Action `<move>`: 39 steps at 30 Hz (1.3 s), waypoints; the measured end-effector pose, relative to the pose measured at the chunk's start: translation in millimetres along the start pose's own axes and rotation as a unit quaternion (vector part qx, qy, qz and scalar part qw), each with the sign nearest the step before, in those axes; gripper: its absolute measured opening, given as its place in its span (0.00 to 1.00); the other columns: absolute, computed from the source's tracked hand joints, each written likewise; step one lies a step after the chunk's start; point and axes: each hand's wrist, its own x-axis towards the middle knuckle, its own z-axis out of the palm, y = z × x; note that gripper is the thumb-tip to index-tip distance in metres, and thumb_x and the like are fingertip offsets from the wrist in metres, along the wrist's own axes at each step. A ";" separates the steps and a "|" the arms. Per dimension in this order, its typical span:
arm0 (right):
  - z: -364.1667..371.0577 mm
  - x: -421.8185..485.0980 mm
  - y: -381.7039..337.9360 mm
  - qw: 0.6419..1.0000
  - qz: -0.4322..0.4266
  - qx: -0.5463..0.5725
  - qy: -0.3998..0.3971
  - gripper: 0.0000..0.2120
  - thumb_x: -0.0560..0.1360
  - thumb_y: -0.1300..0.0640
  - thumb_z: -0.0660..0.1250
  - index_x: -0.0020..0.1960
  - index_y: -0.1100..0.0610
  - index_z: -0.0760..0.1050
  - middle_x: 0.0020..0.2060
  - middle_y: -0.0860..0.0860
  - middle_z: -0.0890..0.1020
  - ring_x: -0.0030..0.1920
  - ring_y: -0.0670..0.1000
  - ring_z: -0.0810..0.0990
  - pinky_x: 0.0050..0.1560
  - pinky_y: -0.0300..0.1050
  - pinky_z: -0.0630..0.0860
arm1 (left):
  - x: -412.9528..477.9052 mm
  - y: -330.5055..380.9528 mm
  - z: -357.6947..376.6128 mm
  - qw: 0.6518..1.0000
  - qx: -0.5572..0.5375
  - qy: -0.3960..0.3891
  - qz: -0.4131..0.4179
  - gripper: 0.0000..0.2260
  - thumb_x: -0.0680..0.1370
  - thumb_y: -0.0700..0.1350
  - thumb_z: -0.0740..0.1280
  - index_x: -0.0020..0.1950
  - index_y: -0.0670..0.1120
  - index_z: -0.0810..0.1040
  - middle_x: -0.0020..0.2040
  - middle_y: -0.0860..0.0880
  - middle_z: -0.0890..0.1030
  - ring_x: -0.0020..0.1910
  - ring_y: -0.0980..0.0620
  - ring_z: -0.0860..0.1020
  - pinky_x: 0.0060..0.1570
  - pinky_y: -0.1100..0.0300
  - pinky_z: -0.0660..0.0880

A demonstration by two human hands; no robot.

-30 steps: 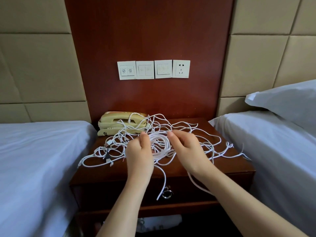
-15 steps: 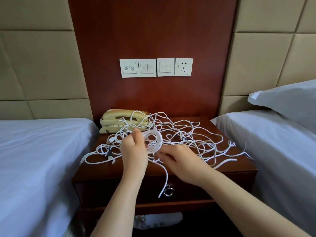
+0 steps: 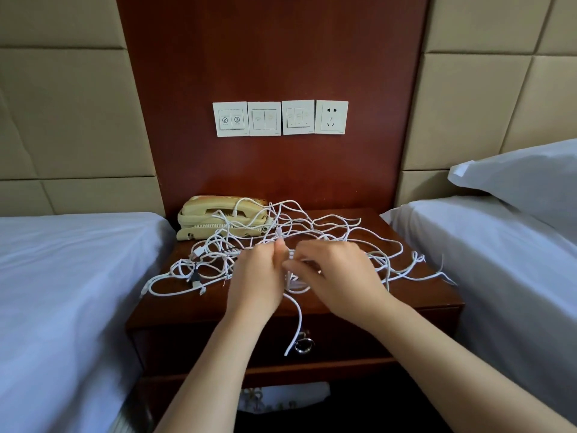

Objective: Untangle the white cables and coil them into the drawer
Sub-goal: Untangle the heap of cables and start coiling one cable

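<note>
cables (image 3: 300, 320) sprawl across the desk (image 3: 187, 304), one end hanging over the front edge. Light, limp, snag-prone. left hand (image 3: 256, 276) and right hand (image 3: 340, 276) fingers curled, pinching a small coil mid-tangle; best worked from a free end

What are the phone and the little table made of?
The phone looks like hard plastic, yellowed cream with a dull sheen. The little table looks like wood or veneer, reddish brown and glossy: light reflects off its top.
</note>
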 end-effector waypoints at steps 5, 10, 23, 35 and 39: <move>-11.1 2.0 23.1 0.991 0.080 0.101 -0.027 0.16 0.75 0.49 0.68 0.33 0.57 0.74 0.22 0.46 0.68 0.26 0.47 0.66 0.28 0.40 0.61 | -1.6 5.0 3.7 0.989 -0.110 -0.097 0.007 0.22 0.81 0.43 0.57 0.26 0.46 0.66 0.23 0.53 0.64 0.21 0.58 0.63 0.25 0.65 0.59; -13.3 2.5 32.7 0.966 0.141 0.211 -0.044 0.18 0.75 0.52 0.66 0.28 0.53 0.68 0.22 0.44 0.63 0.25 0.43 0.60 0.27 0.37 0.56 | -1.5 7.8 1.9 0.960 -0.229 -0.154 -0.034 0.21 0.82 0.43 0.57 0.28 0.44 0.66 0.24 0.48 0.69 0.23 0.52 0.73 0.26 0.60 0.72; 16.1 -9.8 6.7 0.970 0.106 0.191 -0.106 0.15 0.79 0.58 0.60 0.35 0.62 0.71 0.27 0.50 0.71 0.29 0.44 0.67 0.33 0.38 0.64 | -0.3 1.6 -2.4 0.923 -0.350 0.046 -0.156 0.20 0.81 0.46 0.58 0.30 0.40 0.73 0.26 0.46 0.71 0.28 0.50 0.70 0.32 0.59 0.66; 12.0 -9.8 -21.0 0.992 -0.092 -0.002 -0.085 0.15 0.78 0.48 0.52 0.38 0.54 0.68 0.31 0.50 0.75 0.30 0.57 0.75 0.28 0.51 0.71 | 2.1 -10.9 -12.3 0.991 -0.038 0.125 -0.012 0.23 0.81 0.40 0.57 0.25 0.47 0.59 0.21 0.50 0.63 0.23 0.53 0.64 0.29 0.56 0.55; 3.2 -8.2 -12.9 0.997 -0.053 0.003 -0.055 0.10 0.75 0.50 0.61 0.38 0.52 0.74 0.29 0.44 0.75 0.29 0.47 0.73 0.29 0.42 0.67 | -1.1 -7.7 -5.4 0.999 0.047 -0.015 0.006 0.20 0.80 0.44 0.55 0.27 0.47 0.62 0.26 0.49 0.69 0.32 0.44 0.69 0.33 0.55 0.60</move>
